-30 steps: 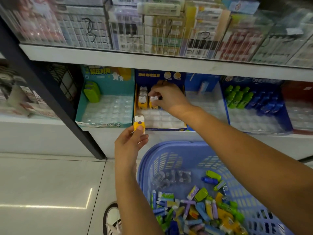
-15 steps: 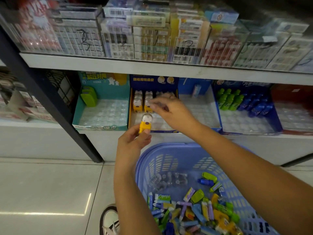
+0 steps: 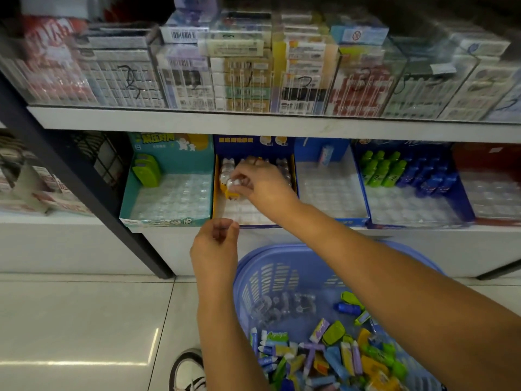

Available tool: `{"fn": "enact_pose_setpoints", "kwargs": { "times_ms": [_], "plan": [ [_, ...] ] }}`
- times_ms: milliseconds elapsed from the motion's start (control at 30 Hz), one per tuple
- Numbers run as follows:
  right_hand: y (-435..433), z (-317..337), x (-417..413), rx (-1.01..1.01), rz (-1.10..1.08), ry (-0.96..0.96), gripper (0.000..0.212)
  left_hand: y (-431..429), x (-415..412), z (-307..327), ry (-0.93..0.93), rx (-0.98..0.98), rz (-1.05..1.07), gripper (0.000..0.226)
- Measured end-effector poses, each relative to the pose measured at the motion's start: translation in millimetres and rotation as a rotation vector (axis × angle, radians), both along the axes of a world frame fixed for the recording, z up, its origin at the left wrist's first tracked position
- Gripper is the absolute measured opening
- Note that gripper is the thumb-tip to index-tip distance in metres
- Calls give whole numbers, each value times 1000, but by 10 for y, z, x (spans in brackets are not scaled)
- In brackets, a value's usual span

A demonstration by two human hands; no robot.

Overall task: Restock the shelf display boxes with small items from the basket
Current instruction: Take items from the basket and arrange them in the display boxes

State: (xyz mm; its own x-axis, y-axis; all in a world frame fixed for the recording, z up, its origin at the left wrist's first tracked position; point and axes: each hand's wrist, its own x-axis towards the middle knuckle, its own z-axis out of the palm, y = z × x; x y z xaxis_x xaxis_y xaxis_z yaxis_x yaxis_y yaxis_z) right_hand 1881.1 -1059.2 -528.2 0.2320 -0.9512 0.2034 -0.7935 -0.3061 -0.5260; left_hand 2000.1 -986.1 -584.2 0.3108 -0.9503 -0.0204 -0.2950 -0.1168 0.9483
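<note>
A blue display box [image 3: 253,144] with yellow inner walls sits on the lower shelf and has several white-and-yellow items standing in its back rows. My right hand [image 3: 266,189] reaches into it and pinches one white-and-yellow item [image 3: 231,192] at the left side of the tray. My left hand [image 3: 215,248] hovers just below the box's front edge, its fingers loosely curled and holding nothing. The blue basket [image 3: 282,256] stands on the floor under my arms, with several colourful small items [image 3: 324,358] piled in it.
A teal box [image 3: 169,200] with green items [image 3: 145,170] stands to the left. To the right are a blue box [image 3: 331,193] and a box of green and blue bottles [image 3: 394,172]. A black shelf post [image 3: 84,193] slants at left. My shoe [image 3: 189,371] is beside the basket.
The white-and-yellow item went from my left hand to my right hand, which carried it into the box. My left hand is now empty below the box.
</note>
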Motion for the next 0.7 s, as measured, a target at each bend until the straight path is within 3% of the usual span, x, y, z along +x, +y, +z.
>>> {"fn": "enact_pose_setpoints", "kwargs": {
  "times_ms": [100, 400, 633, 700],
  "plan": [
    [-65, 17, 69, 39, 11, 37, 25, -44, 47, -24, 26, 20, -32, 16],
    [-140, 29, 185, -39, 94, 340, 30, -56, 75, -50, 142, 37, -56, 11],
    [-77, 99, 148, -43, 89, 443, 36, -20, 56, 51, 5, 55, -103, 15],
    [143, 101, -17, -47, 104, 329, 40, 21, 15, 86, -84, 49, -166, 21]
  ]
}}
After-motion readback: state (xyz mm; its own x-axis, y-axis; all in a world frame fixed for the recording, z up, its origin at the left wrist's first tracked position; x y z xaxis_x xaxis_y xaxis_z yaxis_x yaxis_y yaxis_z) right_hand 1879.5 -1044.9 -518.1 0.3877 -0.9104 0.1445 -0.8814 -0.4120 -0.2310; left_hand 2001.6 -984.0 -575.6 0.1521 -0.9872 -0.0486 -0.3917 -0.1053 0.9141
